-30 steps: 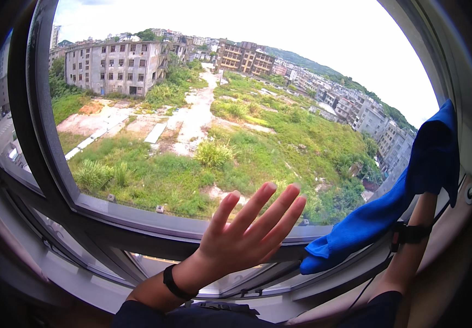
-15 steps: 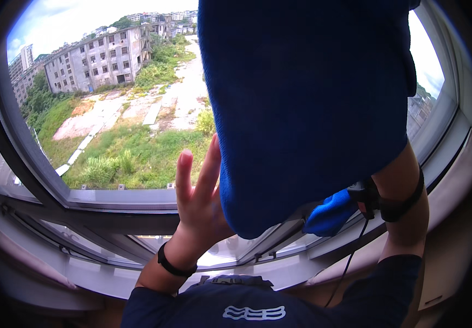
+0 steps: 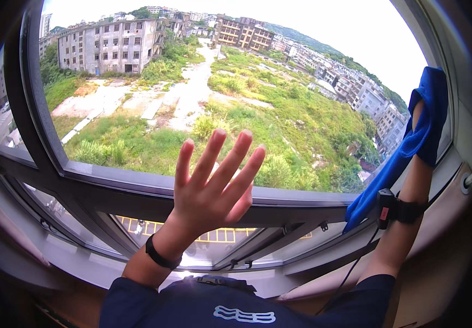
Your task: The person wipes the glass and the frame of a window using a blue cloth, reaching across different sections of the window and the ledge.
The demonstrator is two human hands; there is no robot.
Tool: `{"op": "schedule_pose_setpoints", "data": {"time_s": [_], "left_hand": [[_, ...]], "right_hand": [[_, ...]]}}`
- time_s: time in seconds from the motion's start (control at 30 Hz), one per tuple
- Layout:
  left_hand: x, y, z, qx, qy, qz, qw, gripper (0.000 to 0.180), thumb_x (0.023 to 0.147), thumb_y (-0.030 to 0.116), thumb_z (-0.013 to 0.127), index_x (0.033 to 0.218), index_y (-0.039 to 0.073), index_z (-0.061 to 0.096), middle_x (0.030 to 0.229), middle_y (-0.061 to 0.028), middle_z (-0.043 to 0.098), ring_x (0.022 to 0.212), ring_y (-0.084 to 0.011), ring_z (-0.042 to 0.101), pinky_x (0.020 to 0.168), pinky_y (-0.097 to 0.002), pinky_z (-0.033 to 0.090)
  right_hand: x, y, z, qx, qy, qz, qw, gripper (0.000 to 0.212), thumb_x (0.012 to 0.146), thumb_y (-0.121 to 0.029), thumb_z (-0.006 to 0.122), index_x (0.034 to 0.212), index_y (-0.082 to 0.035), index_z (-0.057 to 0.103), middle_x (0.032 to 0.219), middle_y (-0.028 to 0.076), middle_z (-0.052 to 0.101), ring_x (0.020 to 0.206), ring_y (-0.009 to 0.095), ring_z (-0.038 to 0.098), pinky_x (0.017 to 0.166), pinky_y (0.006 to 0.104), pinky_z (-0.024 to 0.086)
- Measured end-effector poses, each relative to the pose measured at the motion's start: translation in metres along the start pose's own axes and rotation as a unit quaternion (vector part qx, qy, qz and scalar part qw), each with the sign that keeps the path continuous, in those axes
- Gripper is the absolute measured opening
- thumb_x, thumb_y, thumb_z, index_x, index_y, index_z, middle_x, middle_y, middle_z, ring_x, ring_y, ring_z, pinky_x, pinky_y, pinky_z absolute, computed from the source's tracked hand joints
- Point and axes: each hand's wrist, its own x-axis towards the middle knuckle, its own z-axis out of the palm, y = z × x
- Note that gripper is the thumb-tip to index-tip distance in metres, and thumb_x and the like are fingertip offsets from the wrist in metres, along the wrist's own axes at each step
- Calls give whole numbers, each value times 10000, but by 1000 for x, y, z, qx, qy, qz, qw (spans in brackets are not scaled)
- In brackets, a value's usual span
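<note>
My left hand (image 3: 211,188) is raised in front of the large window pane (image 3: 279,109), its fingers spread and nothing in it. It is near the glass, but I cannot tell whether it touches. At the right side of the window, my right hand (image 3: 417,113) holds a blue cloth (image 3: 435,95) up against the edge of the pane. The cloth wraps over the hand and hides most of the fingers. A long loose end of it hangs down and left past the lower frame.
A grey window frame (image 3: 121,175) crosses below the pane, with lower panes and latches (image 3: 286,229) beneath. A small black device (image 3: 386,208) is strapped to my right wrist, its cable (image 3: 350,268) trailing down. A pale curtain (image 3: 449,188) hangs at the right.
The blue cloth, which filled the upper middle close in front of me, has moved right to the window's edge with my right hand. My left hand is now fully uncovered and spread.
</note>
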Motion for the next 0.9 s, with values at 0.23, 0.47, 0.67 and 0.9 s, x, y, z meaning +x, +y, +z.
{"op": "schedule_pose_setpoints", "data": {"time_s": [0.23,0.47,0.67,0.9], "left_hand": [[-6,-2,-10,14,-66,-36,997,526,841,317,562,1360,231,562,1503,-107,415,1447,-358,256,1182,-535,44],[-7,-18,-21,-21,-82,35,996,634,812,244,616,1419,140,470,1480,-190,420,1424,-353,316,1177,-505,125],[-2,-42,-39,-96,-109,55,988,569,766,158,587,1325,264,576,1468,-58,466,1371,-240,418,1189,-431,193],[-25,-114,-78,-39,-111,96,988,414,821,216,592,1227,279,641,1469,-60,441,1379,-282,390,1179,-477,192]], "right_hand": [[5,-163,-44,264,32,-104,958,355,1014,-195,461,1320,-20,506,1284,125,552,1173,242,536,1017,355,437],[-10,-46,-18,172,11,-27,985,387,1034,-195,401,1379,-22,424,1374,120,467,1256,237,458,1072,348,369],[-35,43,-8,271,-23,123,954,417,1050,-196,350,1430,-24,354,1451,116,394,1328,232,391,1118,342,311],[-109,-49,3,930,2,181,320,464,1059,-210,313,1483,-25,276,1531,115,314,1402,231,319,1166,342,249]]}}
